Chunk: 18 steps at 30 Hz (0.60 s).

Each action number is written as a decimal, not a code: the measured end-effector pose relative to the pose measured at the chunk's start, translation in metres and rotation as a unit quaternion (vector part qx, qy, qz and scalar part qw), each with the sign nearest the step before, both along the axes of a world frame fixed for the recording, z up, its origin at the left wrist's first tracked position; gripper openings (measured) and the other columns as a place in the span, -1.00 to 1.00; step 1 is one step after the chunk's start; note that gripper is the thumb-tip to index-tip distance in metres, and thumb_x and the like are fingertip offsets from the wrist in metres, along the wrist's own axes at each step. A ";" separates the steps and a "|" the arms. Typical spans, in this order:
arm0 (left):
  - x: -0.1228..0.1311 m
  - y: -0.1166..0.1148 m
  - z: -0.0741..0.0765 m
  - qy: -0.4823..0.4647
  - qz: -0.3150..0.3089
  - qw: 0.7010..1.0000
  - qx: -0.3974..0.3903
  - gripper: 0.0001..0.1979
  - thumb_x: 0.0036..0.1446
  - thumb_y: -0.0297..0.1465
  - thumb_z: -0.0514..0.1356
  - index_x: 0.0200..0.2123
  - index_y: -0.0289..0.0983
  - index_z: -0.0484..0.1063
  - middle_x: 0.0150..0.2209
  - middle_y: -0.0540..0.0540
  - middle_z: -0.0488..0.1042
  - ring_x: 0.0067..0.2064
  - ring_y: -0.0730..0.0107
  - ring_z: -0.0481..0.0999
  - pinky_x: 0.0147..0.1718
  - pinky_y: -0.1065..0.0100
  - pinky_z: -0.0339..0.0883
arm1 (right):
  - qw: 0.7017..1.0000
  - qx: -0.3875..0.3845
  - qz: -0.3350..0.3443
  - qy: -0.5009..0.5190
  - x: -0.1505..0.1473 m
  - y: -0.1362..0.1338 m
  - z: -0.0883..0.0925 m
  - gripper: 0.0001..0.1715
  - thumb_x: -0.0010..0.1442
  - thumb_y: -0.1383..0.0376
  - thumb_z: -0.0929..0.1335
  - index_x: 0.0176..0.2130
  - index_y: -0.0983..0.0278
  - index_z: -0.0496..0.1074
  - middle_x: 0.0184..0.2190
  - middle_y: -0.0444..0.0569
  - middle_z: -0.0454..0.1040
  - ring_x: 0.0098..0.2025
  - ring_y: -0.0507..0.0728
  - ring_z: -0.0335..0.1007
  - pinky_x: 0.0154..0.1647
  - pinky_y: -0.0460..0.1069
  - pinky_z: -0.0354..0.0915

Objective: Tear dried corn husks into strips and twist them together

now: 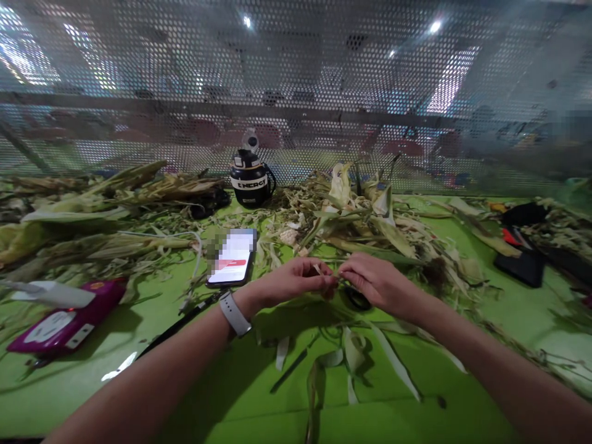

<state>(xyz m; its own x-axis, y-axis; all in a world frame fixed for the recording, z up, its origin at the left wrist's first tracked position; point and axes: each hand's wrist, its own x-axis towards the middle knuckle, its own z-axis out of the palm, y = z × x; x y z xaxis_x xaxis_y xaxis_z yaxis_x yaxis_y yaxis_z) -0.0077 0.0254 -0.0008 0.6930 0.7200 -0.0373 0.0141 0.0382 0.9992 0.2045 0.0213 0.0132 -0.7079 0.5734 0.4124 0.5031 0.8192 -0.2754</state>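
Observation:
My left hand (296, 280) and my right hand (377, 280) meet above the green table (259, 407), fingertips pinched together on a thin strip of corn husk (333, 277) between them. A pale watch (234, 313) is on my left wrist. A small dark round object (356, 298) lies on the table just under my right hand. Torn husk strips (351, 354) lie on the table below my hands.
Heaps of corn husks (361, 216) and stalks (106, 203) spread across the back. A lit phone (232, 258) lies left of my hands, a black jug (250, 176) behind it, a purple device (69, 320) at far left, dark items (520, 262) at right. Perforated mesh (296, 80) walls the table's far edge.

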 end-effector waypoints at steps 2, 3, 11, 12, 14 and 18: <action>0.000 0.001 -0.001 -0.005 0.007 1.000 0.009 -0.78 0.06 -0.25 0.23 -0.33 -0.30 0.47 -0.38 -0.08 0.50 -0.30 0.40 0.44 -0.21 0.36 0.28 | 1.000 0.006 -0.004 0.004 0.000 0.001 0.000 -0.82 0.29 0.33 0.20 -0.26 0.29 0.36 -0.40 -0.01 0.41 -0.36 0.09 0.34 -0.34 -0.05 0.27; 0.000 0.001 -0.001 -0.006 0.011 1.000 0.016 -0.78 0.06 -0.25 0.23 -0.34 -0.30 0.48 -0.39 -0.07 0.50 -0.31 0.41 0.43 -0.21 0.36 0.28 | 1.000 0.011 -0.005 0.006 0.000 0.001 -0.001 -0.82 0.29 0.33 0.20 -0.26 0.29 0.36 -0.40 -0.01 0.41 -0.36 0.09 0.34 -0.35 -0.05 0.27; 0.001 0.002 -0.003 0.006 0.032 0.999 -0.001 -0.76 0.05 -0.24 0.23 -0.26 -0.27 0.47 -0.34 -0.04 0.48 -0.30 0.43 0.42 -0.19 0.36 0.26 | 1.000 0.027 -0.009 -0.013 -0.001 0.000 0.000 -0.81 0.29 0.37 0.18 -0.20 0.32 0.36 -0.36 0.03 0.43 -0.32 0.11 0.36 -0.32 -0.02 0.30; 0.001 0.002 -0.003 0.005 0.034 0.999 -0.008 -0.75 0.04 -0.23 0.24 -0.27 -0.27 0.47 -0.33 -0.04 0.48 -0.30 0.44 0.42 -0.19 0.36 0.26 | 0.999 0.037 -0.005 -0.028 -0.001 0.000 -0.001 -0.79 0.29 0.38 0.17 -0.16 0.34 0.35 -0.35 0.05 0.43 -0.31 0.13 0.36 -0.31 0.00 0.31; 0.001 0.003 -0.004 0.005 0.036 0.999 -0.022 -0.75 0.03 -0.23 0.25 -0.28 -0.28 0.48 -0.33 -0.05 0.48 -0.31 0.44 0.43 -0.19 0.36 0.26 | 0.996 0.070 0.005 -0.062 -0.002 -0.002 -0.001 -0.74 0.28 0.40 0.15 -0.11 0.37 0.35 -0.35 0.08 0.42 -0.30 0.16 0.34 -0.29 0.03 0.31; 0.000 0.004 -0.006 0.011 0.033 0.999 -0.026 -0.76 0.02 -0.25 0.26 -0.31 -0.30 0.48 -0.35 -0.05 0.48 -0.34 0.46 0.42 -0.22 0.38 0.26 | 0.985 0.133 0.023 -0.109 -0.002 -0.003 -0.002 -0.71 0.30 0.36 0.15 -0.16 0.40 0.40 -0.42 0.06 0.37 -0.37 0.16 0.26 -0.36 0.03 0.25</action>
